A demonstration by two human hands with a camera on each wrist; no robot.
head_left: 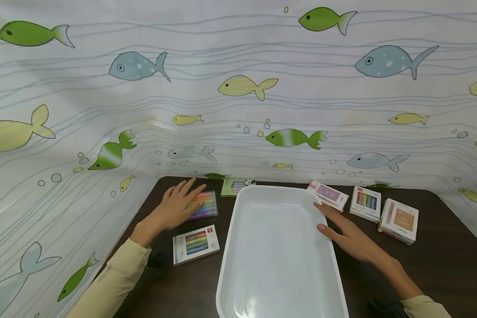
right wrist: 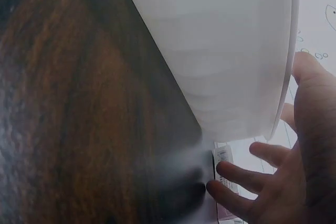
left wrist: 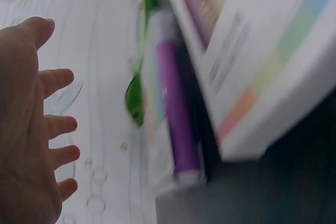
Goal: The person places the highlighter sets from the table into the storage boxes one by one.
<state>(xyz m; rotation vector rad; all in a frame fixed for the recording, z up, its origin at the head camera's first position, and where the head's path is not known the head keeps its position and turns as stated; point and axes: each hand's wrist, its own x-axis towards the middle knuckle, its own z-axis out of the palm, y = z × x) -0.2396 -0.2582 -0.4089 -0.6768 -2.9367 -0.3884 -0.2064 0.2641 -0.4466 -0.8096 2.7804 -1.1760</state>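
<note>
My left hand, fingers spread and relaxed, is over a pack of rainbow-coloured pens with a purple side. The left wrist view shows a gap between that hand and the pack, and nothing in its palm. A large white tray stands in the middle of the table. By its right rim is my right hand, fingers loosely extended, its thumb at the rim. From the right wrist view, the right hand is beside the tray's outer wall; firm contact is hard to tell.
A white box of coloured pens lies left of the tray, and a green box behind it. To the right are a purple-and-white box, another pen box and a thicker brown-labelled box. A fish-patterned sheet surrounds the dark table.
</note>
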